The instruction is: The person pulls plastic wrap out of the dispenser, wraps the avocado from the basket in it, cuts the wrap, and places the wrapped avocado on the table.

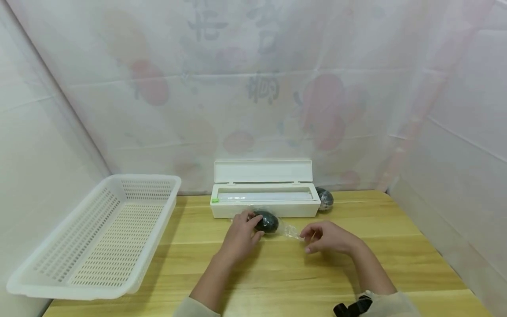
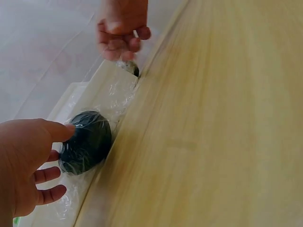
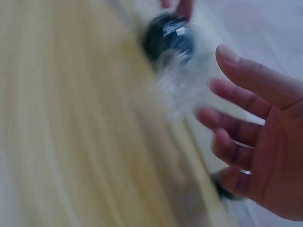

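Observation:
A dark green, avocado-like fruit (image 1: 267, 222), loosely wrapped in clear cling film, lies against the front of a white cling film box (image 1: 265, 209). My left hand (image 1: 240, 235) is at the fruit's left side. In the left wrist view, a fingertip touches the wrapped fruit (image 2: 87, 144) while the other fingers are spread apart. A twisted tail of film (image 1: 291, 231) sticks out to the right of the fruit. Just past that tail is my right hand (image 1: 326, 237), its fingers loosely bent. In the right wrist view, this hand (image 3: 265, 137) holds nothing.
The box's lid (image 1: 263, 171) stands raised, with a film roll (image 1: 265, 196) inside and a green piece (image 1: 215, 200) at its left end. Another film-wrapped dark fruit (image 1: 325, 200) sits at the box's right end. A white slotted basket (image 1: 158, 229) stands on the wooden table's left.

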A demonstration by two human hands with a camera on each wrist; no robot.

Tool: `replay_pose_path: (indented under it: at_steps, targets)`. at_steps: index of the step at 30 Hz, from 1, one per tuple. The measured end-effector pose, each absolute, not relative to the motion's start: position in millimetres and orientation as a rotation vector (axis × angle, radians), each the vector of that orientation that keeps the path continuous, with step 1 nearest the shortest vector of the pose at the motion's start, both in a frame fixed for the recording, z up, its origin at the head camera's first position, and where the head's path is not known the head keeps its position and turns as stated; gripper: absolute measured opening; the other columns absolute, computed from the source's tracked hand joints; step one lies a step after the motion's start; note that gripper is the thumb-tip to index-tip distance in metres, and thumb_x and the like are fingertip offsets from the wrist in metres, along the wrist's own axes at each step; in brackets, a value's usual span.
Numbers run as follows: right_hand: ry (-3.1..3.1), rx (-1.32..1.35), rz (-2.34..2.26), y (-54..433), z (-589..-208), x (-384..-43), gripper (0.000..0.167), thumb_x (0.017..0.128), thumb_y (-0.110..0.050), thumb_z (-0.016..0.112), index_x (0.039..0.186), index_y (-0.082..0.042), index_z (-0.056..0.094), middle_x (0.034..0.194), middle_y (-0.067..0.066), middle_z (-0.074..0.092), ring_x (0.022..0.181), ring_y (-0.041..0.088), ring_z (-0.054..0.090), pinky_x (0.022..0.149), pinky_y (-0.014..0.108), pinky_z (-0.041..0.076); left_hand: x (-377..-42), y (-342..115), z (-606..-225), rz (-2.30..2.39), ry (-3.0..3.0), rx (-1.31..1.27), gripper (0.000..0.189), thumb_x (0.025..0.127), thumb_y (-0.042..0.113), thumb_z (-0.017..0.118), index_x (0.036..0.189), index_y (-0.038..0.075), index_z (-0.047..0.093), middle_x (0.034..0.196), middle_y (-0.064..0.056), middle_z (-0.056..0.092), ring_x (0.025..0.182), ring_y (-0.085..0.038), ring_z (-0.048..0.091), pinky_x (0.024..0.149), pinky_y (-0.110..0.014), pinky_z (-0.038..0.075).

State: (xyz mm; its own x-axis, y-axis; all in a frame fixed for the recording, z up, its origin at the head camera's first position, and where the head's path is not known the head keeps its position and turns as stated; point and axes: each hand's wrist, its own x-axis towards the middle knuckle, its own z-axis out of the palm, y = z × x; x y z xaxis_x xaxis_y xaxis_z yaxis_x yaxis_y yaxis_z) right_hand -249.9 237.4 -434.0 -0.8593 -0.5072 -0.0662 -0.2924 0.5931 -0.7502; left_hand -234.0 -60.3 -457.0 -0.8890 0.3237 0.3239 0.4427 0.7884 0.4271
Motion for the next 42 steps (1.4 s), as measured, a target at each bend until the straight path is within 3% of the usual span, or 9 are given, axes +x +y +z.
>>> replay_pose_path:
  at_steps: [4, 8, 12, 19, 24, 30, 38, 42]
  targets:
    - [2.839, -0.604, -1.174, 208, -431, -247, 0.033, 0.086, -0.038, 0.075, 0.102, -0.011, 0.067, 0.1, 0.005, 0.063, 0.092, 0.022, 0.055, 0.077, 0.036, 0.048, -233, -62, -460, -0.762, -2.731, -0.57, 0.043, 0.093, 0.029, 0.068, 0.133, 0.014, 0.061, 0.131, -0.006, 0.054, 0.116, -0.026, 0.052, 0.094, -0.039, 0.051]
    - [3.025, -0.54, -1.076, 166, -432, -249, 0.052, 0.09, -0.045, 0.068, 0.127, -0.008, 0.064, 0.13, 0.014, 0.061, 0.123, 0.037, 0.053, 0.102, 0.056, 0.043, -233, -61, -462, -0.753, -2.721, -0.568, 0.043, 0.093, 0.029, 0.068, 0.133, 0.015, 0.062, 0.13, -0.005, 0.053, 0.114, -0.024, 0.051, 0.094, -0.037, 0.051]
    - [3.001, -0.45, -1.083, 138, -442, -250, 0.061, 0.091, -0.038, 0.07, 0.141, -0.008, 0.053, 0.145, 0.019, 0.049, 0.136, 0.041, 0.043, 0.109, 0.059, 0.036, -232, -60, -463, -0.713, -2.718, -0.591, 0.042, 0.095, 0.031, 0.066, 0.133, 0.015, 0.062, 0.13, -0.005, 0.053, 0.114, -0.023, 0.051, 0.094, -0.036, 0.051]
    - [3.118, -0.546, -1.139, 130, -457, -243, 0.05, 0.081, -0.021, 0.081, 0.128, -0.013, 0.066, 0.13, 0.009, 0.062, 0.123, 0.031, 0.057, 0.104, 0.05, 0.045, -227, -54, -463, -0.725, -2.706, -0.621, 0.04, 0.095, 0.03, 0.066, 0.131, 0.016, 0.063, 0.129, -0.004, 0.054, 0.116, -0.024, 0.051, 0.094, -0.036, 0.051]
    - [3.216, -0.677, -1.071, 133, -462, -240, 0.044, 0.078, -0.021, 0.082, 0.12, -0.016, 0.072, 0.121, 0.005, 0.065, 0.112, 0.026, 0.062, 0.094, 0.044, 0.052, -225, -55, -458, -0.742, -2.636, -0.592, 0.029, 0.096, 0.029, 0.065, 0.122, 0.016, 0.068, 0.121, 0.001, 0.059, 0.108, -0.018, 0.054, 0.086, -0.032, 0.053]
    - [3.237, -0.833, -0.986, 133, -464, -235, 0.041, 0.078, -0.025, 0.082, 0.117, -0.02, 0.073, 0.124, 0.005, 0.065, 0.116, 0.025, 0.061, 0.096, 0.041, 0.052, -228, -63, -448, -0.759, -2.31, -0.564, 0.014, 0.088, 0.012, 0.072, 0.102, 0.014, 0.074, 0.105, 0.001, 0.066, 0.096, -0.018, 0.058, 0.079, -0.029, 0.054]
    - [3.316, -1.024, -0.835, 131, -468, -226, 0.039, 0.078, -0.022, 0.083, 0.116, -0.022, 0.074, 0.127, 0.001, 0.064, 0.117, 0.021, 0.059, 0.096, 0.034, 0.053, -231, -68, -453, -0.653, -2.374, -0.717, 0.013, 0.086, 0.014, 0.076, 0.099, 0.015, 0.077, 0.099, 0.002, 0.066, 0.093, -0.017, 0.06, 0.081, -0.03, 0.053]
    - [3.305, -0.946, -0.954, 132, -468, -224, 0.042, 0.077, -0.022, 0.084, 0.117, -0.017, 0.073, 0.125, 0.001, 0.065, 0.117, 0.021, 0.06, 0.097, 0.035, 0.052, -228, -66, -454, -0.639, -2.479, -0.731, 0.015, 0.086, 0.015, 0.077, 0.1, 0.017, 0.077, 0.098, 0.002, 0.064, 0.09, -0.016, 0.059, 0.077, -0.029, 0.053]
